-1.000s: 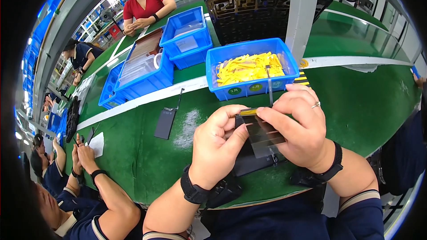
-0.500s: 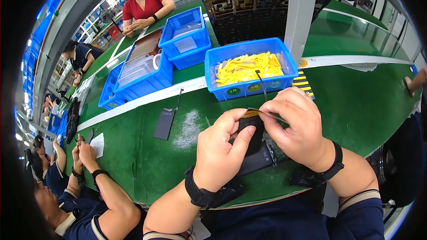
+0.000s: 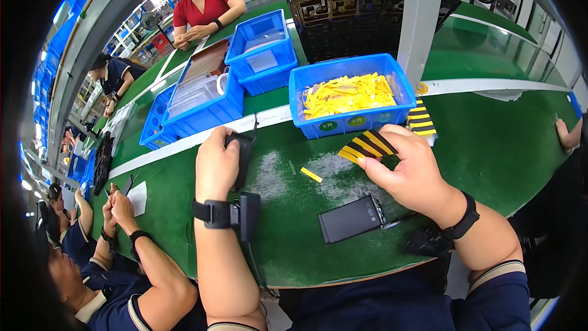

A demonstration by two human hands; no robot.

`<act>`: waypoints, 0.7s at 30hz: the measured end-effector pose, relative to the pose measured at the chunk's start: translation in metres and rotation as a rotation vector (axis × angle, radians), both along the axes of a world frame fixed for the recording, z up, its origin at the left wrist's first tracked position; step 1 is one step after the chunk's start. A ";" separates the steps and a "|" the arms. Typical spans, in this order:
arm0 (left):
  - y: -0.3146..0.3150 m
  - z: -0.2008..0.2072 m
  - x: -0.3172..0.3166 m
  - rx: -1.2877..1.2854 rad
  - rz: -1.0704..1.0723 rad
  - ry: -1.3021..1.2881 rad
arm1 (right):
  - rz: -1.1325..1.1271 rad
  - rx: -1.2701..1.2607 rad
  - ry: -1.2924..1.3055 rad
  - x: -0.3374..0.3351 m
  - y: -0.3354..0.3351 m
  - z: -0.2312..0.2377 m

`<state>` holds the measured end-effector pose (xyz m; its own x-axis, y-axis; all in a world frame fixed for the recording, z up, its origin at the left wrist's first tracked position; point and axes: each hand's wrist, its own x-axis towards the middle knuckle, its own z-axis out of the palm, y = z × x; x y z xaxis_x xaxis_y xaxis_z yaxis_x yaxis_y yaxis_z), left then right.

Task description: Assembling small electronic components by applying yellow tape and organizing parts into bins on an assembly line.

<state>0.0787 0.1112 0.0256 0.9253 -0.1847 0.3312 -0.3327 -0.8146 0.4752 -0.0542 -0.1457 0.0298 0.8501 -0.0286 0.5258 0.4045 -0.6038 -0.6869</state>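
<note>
My left hand [image 3: 217, 162] is closed round a black flat battery [image 3: 244, 156], seen nearly edge-on at the left of my work area. A thin dark tab sticks up beyond it. In my right hand [image 3: 407, 165], a curved card of black and yellow stripes [image 3: 367, 147] is pinched between thumb and fingers. Below that hand another black flat battery [image 3: 349, 219] lies on the green table, with a thin strip along its right end and a dark tail. Between my hands rests a small yellow strip [image 3: 311, 175].
Just beyond my hands stands a blue bin [image 3: 352, 122] of yellow strips, with a striped stack [image 3: 422, 124] beside it. More blue bins [image 3: 205, 107] are at the back left. A grey post [image 3: 421, 24] rises behind. A co-worker's hands [image 3: 116, 208] are at the left.
My hands have moved apart from working together. The left has gone left with the battery; the right now holds the striped card up. The yellow strip and lying battery have come into clear view.
</note>
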 end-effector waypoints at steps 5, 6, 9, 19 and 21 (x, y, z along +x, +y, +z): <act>-0.023 0.003 -0.017 0.088 -0.156 -0.414 | 0.050 0.121 0.140 0.004 -0.002 -0.007; -0.039 0.010 -0.029 -0.091 -0.327 -0.226 | 0.067 0.141 0.167 0.005 -0.005 -0.009; -0.071 0.018 -0.063 -0.297 -0.696 -0.032 | 0.132 0.099 0.221 0.004 -0.005 -0.004; -0.078 -0.001 -0.063 -0.720 -0.618 0.612 | 0.068 0.225 0.031 0.007 -0.006 -0.018; -0.071 -0.003 -0.052 -0.621 -0.488 0.563 | 0.029 0.226 0.039 0.012 -0.008 -0.018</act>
<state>0.0263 0.0405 0.0227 0.8463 -0.5318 0.0312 -0.1599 -0.1976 0.9672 -0.0419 -0.1533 0.0116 0.8720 -0.1168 0.4753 0.3899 -0.4211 -0.8189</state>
